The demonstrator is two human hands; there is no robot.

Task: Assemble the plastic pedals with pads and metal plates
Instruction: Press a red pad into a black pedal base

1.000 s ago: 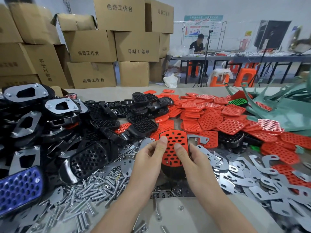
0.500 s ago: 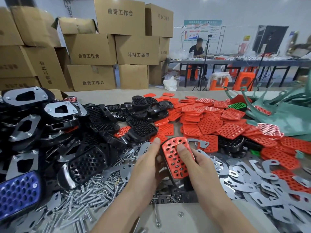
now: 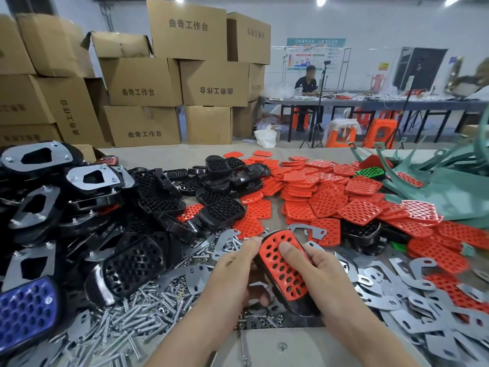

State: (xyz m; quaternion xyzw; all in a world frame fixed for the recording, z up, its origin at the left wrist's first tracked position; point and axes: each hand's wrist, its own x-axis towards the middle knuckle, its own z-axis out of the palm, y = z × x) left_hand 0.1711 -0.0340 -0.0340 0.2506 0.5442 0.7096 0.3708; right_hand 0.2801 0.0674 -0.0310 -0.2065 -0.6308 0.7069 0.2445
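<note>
A black pedal (image 3: 304,309) faced with a red pad (image 3: 280,263) full of oval holes is held tilted at the near middle of the table (image 3: 169,154), above scattered bolts (image 3: 148,311). The left hand (image 3: 230,274) grips its left edge, thumb at the pad's top corner. The right hand (image 3: 328,276) clasps the right side, thumb pressed on the pad (its fingers seem to wrap underneath). At the far left, stacked cardboard boxes (image 3: 143,83) stand mostly closed, contents unseen.

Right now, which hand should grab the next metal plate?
Probably right: the right hand sits beside the loose metal plates, while the left hand cradles the pedal from underneath.
</note>
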